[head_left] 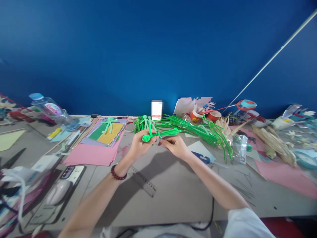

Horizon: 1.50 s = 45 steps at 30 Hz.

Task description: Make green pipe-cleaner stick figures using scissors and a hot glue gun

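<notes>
A bright green pipe-cleaner figure is held above the table, its round coiled end to the left and its loose strands stretching right. My left hand is closed around the coiled part. With its fingertips pinched, my right hand grips the figure near its middle, close to the left fingers. Just behind my hands stands a paler green pipe-cleaner figure. Another pale figure lies on green and yellow sheets to the left. A bundle of green pipe cleaners spreads behind my right hand.
Below my hands lies a clear ruler. Pink paper, a phone with a white mouse on it, and a plastic bottle are leftward. Red cups and dried husks sit rightward. A blue wall rises behind.
</notes>
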Tool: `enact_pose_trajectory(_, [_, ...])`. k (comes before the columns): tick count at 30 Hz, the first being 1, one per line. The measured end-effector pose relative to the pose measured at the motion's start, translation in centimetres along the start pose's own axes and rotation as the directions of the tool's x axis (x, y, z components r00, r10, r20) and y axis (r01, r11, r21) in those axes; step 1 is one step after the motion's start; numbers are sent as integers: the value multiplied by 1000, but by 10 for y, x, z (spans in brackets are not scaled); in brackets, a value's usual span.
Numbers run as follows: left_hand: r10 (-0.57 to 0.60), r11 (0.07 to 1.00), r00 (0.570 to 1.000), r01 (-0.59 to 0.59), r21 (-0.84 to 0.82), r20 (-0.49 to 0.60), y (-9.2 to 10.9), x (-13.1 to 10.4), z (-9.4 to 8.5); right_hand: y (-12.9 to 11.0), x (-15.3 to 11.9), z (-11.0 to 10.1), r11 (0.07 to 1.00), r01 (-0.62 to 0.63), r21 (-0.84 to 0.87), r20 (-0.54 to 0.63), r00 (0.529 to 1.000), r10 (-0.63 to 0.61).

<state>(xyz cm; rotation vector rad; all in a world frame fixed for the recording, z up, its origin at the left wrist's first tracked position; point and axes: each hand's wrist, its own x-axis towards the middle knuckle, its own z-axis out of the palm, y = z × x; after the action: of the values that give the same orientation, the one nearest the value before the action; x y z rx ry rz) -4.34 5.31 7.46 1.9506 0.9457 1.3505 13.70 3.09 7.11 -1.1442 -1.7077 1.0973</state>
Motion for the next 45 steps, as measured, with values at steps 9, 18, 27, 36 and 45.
enact_pose_trajectory(9, [-9, 996, 1000, 11, -92, 28, 1, 0, 2, 3, 0, 2, 965, 171, -197, -133, 971, -199])
enact_pose_trajectory(18, [-239, 906, 970, 237, -351, 39, 8, 2, 6, 0, -3, 2, 960, 119, -255, -197, 965, -172])
enact_pose_trajectory(27, [-319, 832, 924, 379, -406, 208, 8, 4, 2, 9, 7, -10, 951, 255, -173, -277, 914, -296])
enact_pose_trajectory(36, [-235, 851, 879, 392, -350, 415, 9, -3, 2, 16, 17, -17, 971, 237, 1, -151, 960, -234])
enact_pose_trajectory(45, [-244, 775, 945, 324, -542, 216, 4, 2, 5, 9, 6, 3, 989, 125, -77, -71, 989, -131])
